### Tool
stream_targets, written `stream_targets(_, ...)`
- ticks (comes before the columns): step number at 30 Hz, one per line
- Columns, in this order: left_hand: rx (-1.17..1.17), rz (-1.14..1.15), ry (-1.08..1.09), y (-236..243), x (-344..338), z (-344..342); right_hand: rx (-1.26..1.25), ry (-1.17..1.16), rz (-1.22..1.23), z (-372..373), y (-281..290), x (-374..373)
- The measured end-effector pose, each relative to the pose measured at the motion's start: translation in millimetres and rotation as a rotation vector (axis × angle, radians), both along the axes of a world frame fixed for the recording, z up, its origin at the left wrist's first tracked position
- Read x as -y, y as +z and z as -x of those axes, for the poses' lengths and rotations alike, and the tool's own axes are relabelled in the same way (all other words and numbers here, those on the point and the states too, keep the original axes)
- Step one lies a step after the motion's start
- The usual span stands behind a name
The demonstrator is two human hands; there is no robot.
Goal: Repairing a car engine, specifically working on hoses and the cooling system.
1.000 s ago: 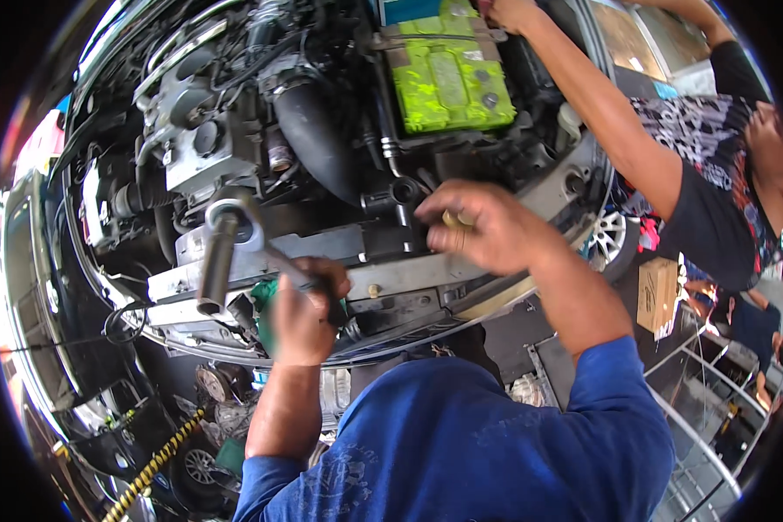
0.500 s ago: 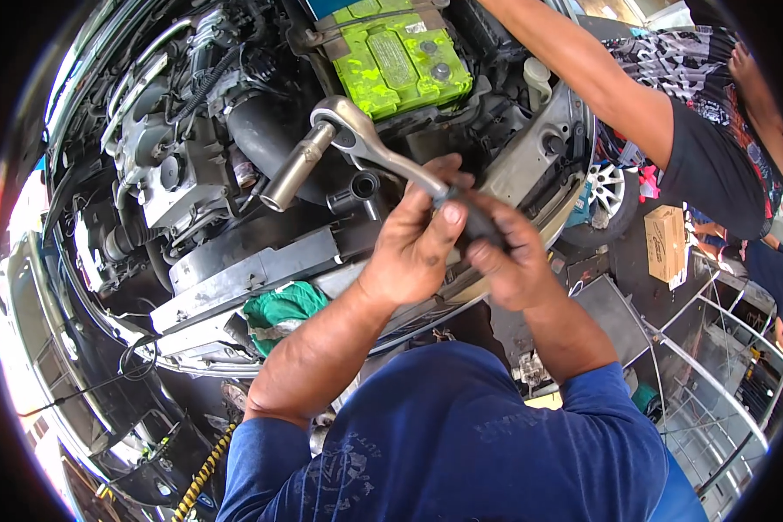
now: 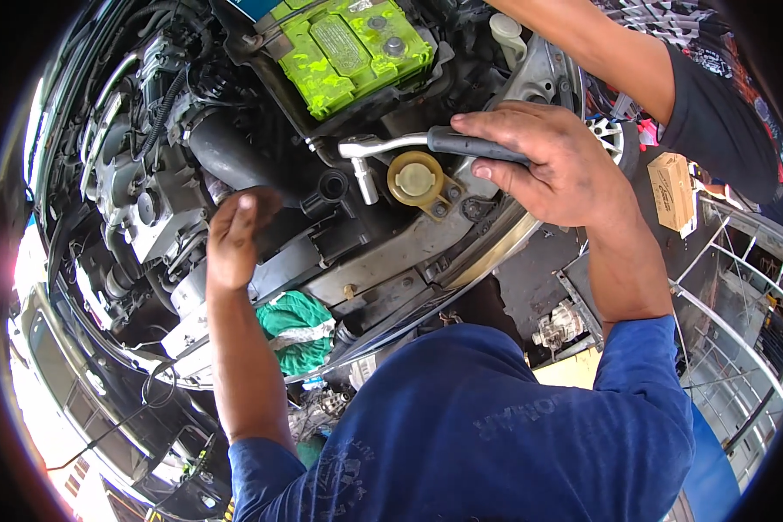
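My right hand [image 3: 548, 161] grips the black handle of a ratchet [image 3: 470, 146], its metal head [image 3: 358, 148] above the front of the engine bay with a long socket [image 3: 365, 183] pointing down. Just right of the socket is a round yellow cap [image 3: 415, 180]. A black open-topped fitting [image 3: 332, 187] sits left of it. My left hand [image 3: 235, 228] is by the black intake hose [image 3: 222, 152], fingers curled together; whether they hold anything is hidden.
A bright yellow-green battery [image 3: 352, 61] sits at the top. A green cloth [image 3: 296, 339] lies at the front edge. Another person's arm [image 3: 618, 61] reaches in from upper right. A cardboard box [image 3: 670, 187] and metal racks [image 3: 739, 339] stand at right.
My left hand has let go of the ratchet and moved left. My right hand has carried the ratchet up and right, and the socket now points down beside the yellow cap.
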State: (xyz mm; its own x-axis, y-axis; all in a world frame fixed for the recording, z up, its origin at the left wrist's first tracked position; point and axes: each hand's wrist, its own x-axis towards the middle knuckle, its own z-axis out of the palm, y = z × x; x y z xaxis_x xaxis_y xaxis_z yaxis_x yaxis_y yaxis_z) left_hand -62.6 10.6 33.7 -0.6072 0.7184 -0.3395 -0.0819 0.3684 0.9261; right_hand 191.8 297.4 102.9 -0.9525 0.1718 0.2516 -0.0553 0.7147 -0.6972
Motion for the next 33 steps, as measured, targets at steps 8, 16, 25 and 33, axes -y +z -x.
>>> stream_targets(8, 0.365, 0.226, -0.222, -37, -52, 2, 0.095, -0.099, -0.123, 4, -17, -15)
stream_targets(16, 0.616, 0.007, -0.319, -61, -71, 4, 0.241, 0.059, 0.074, 44, -89, -27)
stream_targets(25, 0.436, 0.144, -0.430, -97, -63, 21, 0.470, 0.173, 0.279, 69, -119, -37)
stream_targets(33, 0.575, 0.158, -0.372, -99, -58, 22, 0.494, 0.203, 0.259, 74, -127, -38)
